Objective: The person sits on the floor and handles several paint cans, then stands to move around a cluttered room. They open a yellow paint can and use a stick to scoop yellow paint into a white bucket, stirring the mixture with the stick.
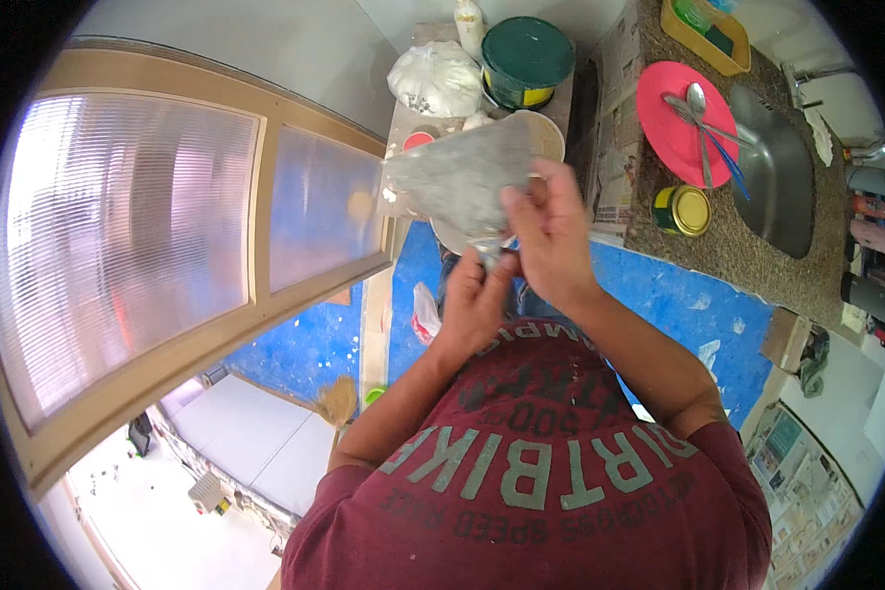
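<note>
Both my hands are in front of my chest on a greyish, see-through plastic bag [462,182]. The bag spreads wide and flat away from me and narrows to a bunched end near my fingers. My left hand [477,303] pinches that narrow end. My right hand [553,236] grips the bag's right side, with the thumb on top. Behind the bag, and partly hidden by it, stands a round tub [549,133] with a pale rim. What the bag holds, if anything, is blurred.
Ahead on a small table are a green-lidded bucket [527,61], a knotted white bag [435,79] and a white bottle [470,28]. On the right counter lie a pink plate [674,108] with spoons, a tin [682,210] and a sink [779,187]. A framed glass panel [147,216] stands left.
</note>
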The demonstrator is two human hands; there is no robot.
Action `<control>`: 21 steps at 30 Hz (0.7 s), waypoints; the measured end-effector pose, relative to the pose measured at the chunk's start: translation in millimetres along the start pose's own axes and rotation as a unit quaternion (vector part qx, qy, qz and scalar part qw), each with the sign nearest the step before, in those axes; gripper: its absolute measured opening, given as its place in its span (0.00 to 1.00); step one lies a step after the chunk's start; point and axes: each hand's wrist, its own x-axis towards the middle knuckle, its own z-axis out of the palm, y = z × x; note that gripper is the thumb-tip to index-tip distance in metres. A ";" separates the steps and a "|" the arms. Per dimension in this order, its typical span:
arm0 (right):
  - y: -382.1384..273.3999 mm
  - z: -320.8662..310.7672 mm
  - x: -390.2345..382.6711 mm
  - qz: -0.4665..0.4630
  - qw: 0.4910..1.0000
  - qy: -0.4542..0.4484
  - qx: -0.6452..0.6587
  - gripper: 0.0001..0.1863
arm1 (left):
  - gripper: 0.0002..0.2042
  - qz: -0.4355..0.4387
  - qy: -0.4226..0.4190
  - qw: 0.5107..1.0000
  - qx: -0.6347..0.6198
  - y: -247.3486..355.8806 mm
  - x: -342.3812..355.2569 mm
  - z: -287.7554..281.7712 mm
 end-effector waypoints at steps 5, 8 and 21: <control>22.2 17.6 6.4 0.022 0.989 -0.032 -0.146 0.21 | 0.13 -0.009 0.162 0.984 0.079 -31.6 52.8 -151.4; 33.8 -38.3 -35.8 0.285 0.934 -0.055 -0.210 0.19 | 0.16 -0.003 0.234 0.913 0.335 -115.4 96.1 -262.9; 180.8 -104.7 -289.0 0.570 0.819 0.055 0.033 0.33 | 0.27 -0.219 0.008 0.825 0.521 -274.3 181.3 -305.0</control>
